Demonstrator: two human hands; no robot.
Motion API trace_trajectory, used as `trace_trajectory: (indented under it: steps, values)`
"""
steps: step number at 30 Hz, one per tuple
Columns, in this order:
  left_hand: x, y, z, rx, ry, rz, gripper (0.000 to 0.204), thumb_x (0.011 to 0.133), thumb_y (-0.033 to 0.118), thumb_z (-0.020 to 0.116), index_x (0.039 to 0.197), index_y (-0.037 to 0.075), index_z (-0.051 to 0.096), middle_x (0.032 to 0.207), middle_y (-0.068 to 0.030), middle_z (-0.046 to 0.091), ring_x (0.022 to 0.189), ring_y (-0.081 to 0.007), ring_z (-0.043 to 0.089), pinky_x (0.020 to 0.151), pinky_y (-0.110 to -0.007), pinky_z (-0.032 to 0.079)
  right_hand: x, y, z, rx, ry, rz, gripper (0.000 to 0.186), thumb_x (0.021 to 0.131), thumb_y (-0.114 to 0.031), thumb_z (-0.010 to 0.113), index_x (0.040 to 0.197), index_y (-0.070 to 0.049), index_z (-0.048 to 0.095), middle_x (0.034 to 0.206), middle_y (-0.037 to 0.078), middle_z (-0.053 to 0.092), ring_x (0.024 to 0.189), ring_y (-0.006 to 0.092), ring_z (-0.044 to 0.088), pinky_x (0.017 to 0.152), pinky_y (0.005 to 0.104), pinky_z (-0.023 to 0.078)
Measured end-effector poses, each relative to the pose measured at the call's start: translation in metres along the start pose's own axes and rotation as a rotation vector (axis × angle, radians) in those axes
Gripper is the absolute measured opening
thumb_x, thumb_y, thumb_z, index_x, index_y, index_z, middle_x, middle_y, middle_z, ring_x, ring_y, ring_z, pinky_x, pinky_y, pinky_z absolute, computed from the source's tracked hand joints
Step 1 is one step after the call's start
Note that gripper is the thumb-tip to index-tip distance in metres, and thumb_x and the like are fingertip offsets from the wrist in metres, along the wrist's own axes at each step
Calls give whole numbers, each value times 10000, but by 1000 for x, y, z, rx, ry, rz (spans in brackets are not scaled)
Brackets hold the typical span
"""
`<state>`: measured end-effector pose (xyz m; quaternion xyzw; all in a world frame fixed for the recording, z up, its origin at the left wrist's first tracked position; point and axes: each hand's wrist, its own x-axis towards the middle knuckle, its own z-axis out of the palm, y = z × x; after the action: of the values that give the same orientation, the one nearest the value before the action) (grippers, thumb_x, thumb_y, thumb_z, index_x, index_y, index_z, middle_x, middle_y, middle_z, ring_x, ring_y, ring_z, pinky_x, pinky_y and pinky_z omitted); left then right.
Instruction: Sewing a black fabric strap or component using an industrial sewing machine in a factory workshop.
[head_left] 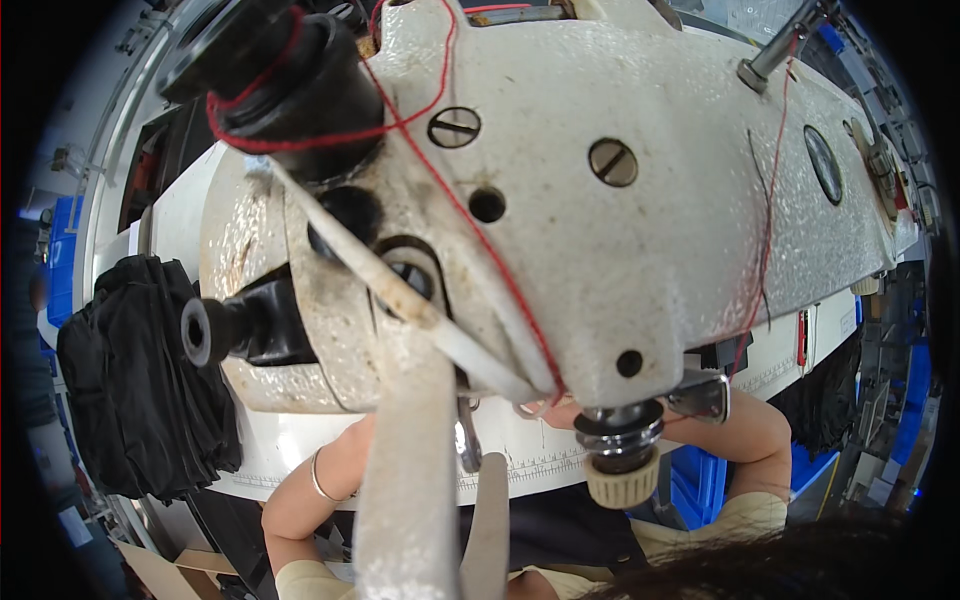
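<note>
Far L: pile of black cloth (145, 385) by the white table (265, 440). Then L forearm (342, 462) w/ a thin bangle (318, 475), elbow bent, angled up & in; L hand's hidden behind the machine, so can't tell if it's open or gripping smth. White sewing machine (560, 220) w/ red thread (489, 245) fills the middle, v close up. R hand (563, 413) is just a bit of skin under its edge, can't tell its grip either. R forearm (735, 435) comes in nearly level, elbow bent out.
</note>
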<state>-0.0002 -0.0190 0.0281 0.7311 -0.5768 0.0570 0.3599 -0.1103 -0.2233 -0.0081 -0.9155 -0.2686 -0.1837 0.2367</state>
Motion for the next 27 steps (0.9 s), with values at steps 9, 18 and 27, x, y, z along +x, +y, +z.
trace_trajectory:
  steps: [9,18,27]
  values:
    - [-38,-8,3,-84,-663,-540,311,981,238,569,1128,-33,609,916,-77,632,746,-87,580,733,-224,509,2,2,-2,-47,-4,-20,133,645,-97,633,751,-24,599,971,88,632,753,158,618,525,272,498]
    - [-34,-13,8,297,-277,134,382,719,115,577,1085,17,626,1063,-74,625,870,-173,579,718,-318,485,15,10,-15,905,91,1121,175,922,-133,518,869,-14,635,717,33,603,617,133,546,631,296,492]
    - [-36,-13,9,196,-329,-40,370,762,50,621,1130,71,664,1136,-83,664,1030,-246,634,859,-377,527,5,16,7,217,76,213,22,712,-48,594,701,-63,583,717,65,527,574,195,519,520,333,429]
